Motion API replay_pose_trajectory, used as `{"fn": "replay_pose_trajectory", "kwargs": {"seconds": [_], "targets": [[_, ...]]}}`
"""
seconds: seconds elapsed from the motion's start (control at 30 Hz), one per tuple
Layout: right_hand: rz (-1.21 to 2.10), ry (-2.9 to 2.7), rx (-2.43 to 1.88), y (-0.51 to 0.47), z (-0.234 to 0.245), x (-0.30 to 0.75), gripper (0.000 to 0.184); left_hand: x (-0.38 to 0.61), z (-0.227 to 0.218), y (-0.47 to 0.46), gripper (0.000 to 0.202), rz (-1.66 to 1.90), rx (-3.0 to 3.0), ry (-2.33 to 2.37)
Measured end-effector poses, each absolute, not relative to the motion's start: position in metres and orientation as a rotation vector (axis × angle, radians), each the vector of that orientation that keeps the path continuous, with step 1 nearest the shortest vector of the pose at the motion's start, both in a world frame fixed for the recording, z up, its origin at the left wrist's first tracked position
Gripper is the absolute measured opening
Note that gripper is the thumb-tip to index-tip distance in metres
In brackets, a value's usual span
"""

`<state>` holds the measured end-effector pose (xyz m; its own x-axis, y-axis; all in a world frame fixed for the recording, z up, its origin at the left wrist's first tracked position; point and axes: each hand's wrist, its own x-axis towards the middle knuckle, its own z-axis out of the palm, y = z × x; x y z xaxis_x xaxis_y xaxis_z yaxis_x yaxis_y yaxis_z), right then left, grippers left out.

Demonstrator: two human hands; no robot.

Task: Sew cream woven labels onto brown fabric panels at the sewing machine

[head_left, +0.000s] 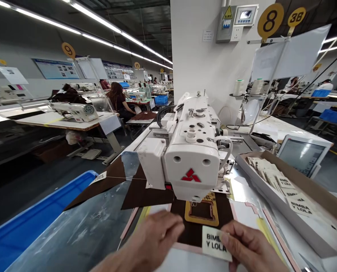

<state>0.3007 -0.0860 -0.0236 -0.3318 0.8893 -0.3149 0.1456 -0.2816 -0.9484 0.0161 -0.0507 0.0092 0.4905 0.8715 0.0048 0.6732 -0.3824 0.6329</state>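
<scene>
My right hand (249, 247) pinches a cream label (215, 243) printed "BIMBA Y LOLA" at the near edge of a dark brown fabric piece (192, 226). My left hand (154, 240) lies with curled fingers on the same fabric, just left of the label. The fabric sits under the head of a white sewing machine (191, 151), where a yellow-brown rectangular clamp frame (201, 211) rests on it.
A cardboard box (313, 189) with several more labels stands to the right. A blue bin (38, 219) is at the left, beside more brown fabric pieces (106, 183). A screen (303, 153) sits at the right rear. Other workstations and a seated person (119, 100) are farther back.
</scene>
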Motion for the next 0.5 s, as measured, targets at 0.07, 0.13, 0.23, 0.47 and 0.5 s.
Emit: {"fn": "replay_pose_trajectory", "kwargs": {"seconds": [0.07, 0.13, 0.23, 0.47, 0.5], "targets": [[1.553, -1.427, -1.393, -0.073, -0.021, 0.306, 0.055, 0.005, 0.008, -0.029, 0.040, 0.462, 2.565, 1.226], [1.420, -1.488, -1.459, -0.060, -0.019, 0.308, 0.053, -0.001, 0.004, -0.012, 0.037, 0.376, 2.672, 1.185], [1.294, -1.582, -1.503, -0.049, -0.015, 0.304, 0.049, -0.008, -0.003, -0.003, 0.038, 0.238, 2.706, 1.169], [1.234, -1.639, -1.626, -0.039, -0.006, 0.297, 0.040, -0.050, -0.009, -0.007, 0.055, 0.148, 2.830, 1.335], [1.264, -1.631, -1.634, -0.036, -0.006, 0.296, 0.038, -0.054, -0.009, -0.005, 0.052, 0.177, 2.833, 1.347]]}}
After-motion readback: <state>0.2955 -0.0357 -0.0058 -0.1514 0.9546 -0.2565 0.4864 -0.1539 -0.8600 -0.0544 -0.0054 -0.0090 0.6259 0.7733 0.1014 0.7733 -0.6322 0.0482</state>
